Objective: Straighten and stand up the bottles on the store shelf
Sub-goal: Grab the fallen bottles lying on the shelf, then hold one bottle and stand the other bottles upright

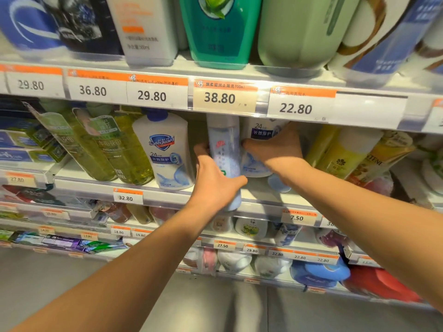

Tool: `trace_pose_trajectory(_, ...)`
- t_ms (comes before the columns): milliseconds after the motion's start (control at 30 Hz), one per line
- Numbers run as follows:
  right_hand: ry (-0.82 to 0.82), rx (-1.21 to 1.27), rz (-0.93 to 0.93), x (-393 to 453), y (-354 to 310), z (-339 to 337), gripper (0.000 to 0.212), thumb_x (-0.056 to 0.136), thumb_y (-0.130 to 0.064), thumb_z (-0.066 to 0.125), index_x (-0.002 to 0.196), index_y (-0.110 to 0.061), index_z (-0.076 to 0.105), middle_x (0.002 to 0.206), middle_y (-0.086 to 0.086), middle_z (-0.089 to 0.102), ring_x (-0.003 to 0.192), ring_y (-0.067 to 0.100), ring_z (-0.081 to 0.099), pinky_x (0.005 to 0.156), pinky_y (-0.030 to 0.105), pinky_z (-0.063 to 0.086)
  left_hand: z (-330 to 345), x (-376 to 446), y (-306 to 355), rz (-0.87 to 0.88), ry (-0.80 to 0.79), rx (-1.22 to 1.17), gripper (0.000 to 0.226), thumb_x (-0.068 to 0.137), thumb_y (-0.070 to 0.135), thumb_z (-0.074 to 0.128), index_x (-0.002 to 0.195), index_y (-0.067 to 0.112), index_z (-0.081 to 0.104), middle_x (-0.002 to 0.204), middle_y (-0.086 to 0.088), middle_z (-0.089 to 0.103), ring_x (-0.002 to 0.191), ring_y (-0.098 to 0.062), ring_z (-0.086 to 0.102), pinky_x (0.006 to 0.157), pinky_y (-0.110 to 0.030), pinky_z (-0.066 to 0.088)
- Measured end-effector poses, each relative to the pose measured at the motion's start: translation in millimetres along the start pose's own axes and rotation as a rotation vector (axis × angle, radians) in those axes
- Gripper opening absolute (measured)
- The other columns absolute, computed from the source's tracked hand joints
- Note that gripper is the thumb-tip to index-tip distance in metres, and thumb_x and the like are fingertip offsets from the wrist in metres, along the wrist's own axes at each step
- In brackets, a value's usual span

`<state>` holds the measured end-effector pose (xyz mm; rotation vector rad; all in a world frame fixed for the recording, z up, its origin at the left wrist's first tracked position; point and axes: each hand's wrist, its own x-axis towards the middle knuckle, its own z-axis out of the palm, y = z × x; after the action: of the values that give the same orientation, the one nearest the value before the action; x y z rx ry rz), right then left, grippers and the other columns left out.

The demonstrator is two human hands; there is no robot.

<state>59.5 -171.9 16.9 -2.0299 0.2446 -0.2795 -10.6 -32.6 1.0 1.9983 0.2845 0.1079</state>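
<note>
A slim pale-blue bottle (225, 152) stands upright at the front of the middle shelf (167, 195), its base over the shelf edge. My left hand (215, 180) is wrapped around its lower half. My right hand (278, 152) grips a white Safeguard bottle (259, 133) just to the right, further back on the shelf. Another white Safeguard bottle (167, 149) with a blue cap stands upright to the left. Two green bottles (107, 149) lean to the left beside it.
Yellow bottles (340, 154) lean on the right of the same shelf. Large bottles (220, 29) fill the shelf above, behind a strip of price tags (223, 98). Lower shelves hold small bottles, tubes and boxes. The grey floor lies below.
</note>
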Motion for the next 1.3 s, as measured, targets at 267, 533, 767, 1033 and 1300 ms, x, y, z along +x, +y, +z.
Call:
trace_pose_trajectory(267, -0.031, 0.065, 0.068, -20, 1, 2, 0.092, 0.044, -0.044, 0.088, 0.123, -0.01, 0.057, 0.102, 0.001, 0.077, 0.094, 0.014, 0.077, 0.08, 0.038, 0.067, -39, -44, -21, 0.033, -0.106, -0.133, 0.076, 0.072, -0.006, 0.078, 0.123, 0.024, 0.03, 0.102, -0.002, 0.059, 0.088, -0.015, 0.066, 0.073, -0.032, 0.059)
trace_pose_trajectory(533, -0.124, 0.04, 0.088, -45, 9, 17, 0.071, 0.059, -0.04, 0.092, 0.116, -0.017, 0.055, 0.099, -0.004, 0.07, 0.089, 0.011, 0.07, 0.065, 0.011, 0.051, -69, -58, -46, -0.026, -0.092, -0.181, 0.078, 0.072, -0.01, 0.077, 0.127, 0.025, 0.034, 0.102, 0.0, 0.06, 0.086, -0.009, 0.065, 0.07, -0.024, 0.056)
trace_pose_trajectory(767, -0.19, -0.04, 0.091, -52, -2, 50, 0.059, 0.055, -0.057, 0.083, 0.103, -0.029, 0.062, 0.114, -0.002, 0.078, 0.112, 0.018, 0.072, 0.099, 0.035, 0.059, -87, -53, -59, -0.021, -0.041, -0.198, 0.078, 0.072, -0.007, 0.078, 0.126, 0.026, 0.033, 0.107, -0.002, 0.059, 0.094, -0.015, 0.065, 0.072, -0.026, 0.055)
trace_pose_trajectory(1033, -0.063, 0.053, 0.008, -68, -13, 77, 0.086, 0.063, -0.02, 0.095, 0.117, -0.022, 0.028, 0.111, 0.003, 0.069, 0.097, 0.021, 0.068, 0.083, 0.031, 0.055, -97, -47, -69, -0.019, 0.023, -0.203, 0.076, 0.071, -0.006, 0.08, 0.124, 0.025, 0.035, 0.107, -0.002, 0.06, 0.092, -0.013, 0.064, 0.076, -0.028, 0.056)
trace_pose_trajectory(1300, -0.046, 0.026, -0.034, -72, -12, 85, 0.083, 0.061, -0.02, 0.093, 0.118, -0.015, 0.032, 0.117, 0.009, 0.065, 0.099, 0.024, 0.066, 0.085, 0.036, 0.058, -101, -44, -75, -0.017, 0.009, -0.218, 0.075, 0.072, -0.007, 0.078, 0.125, 0.026, 0.035, 0.102, -0.002, 0.061, 0.085, -0.012, 0.064, 0.072, -0.028, 0.055)
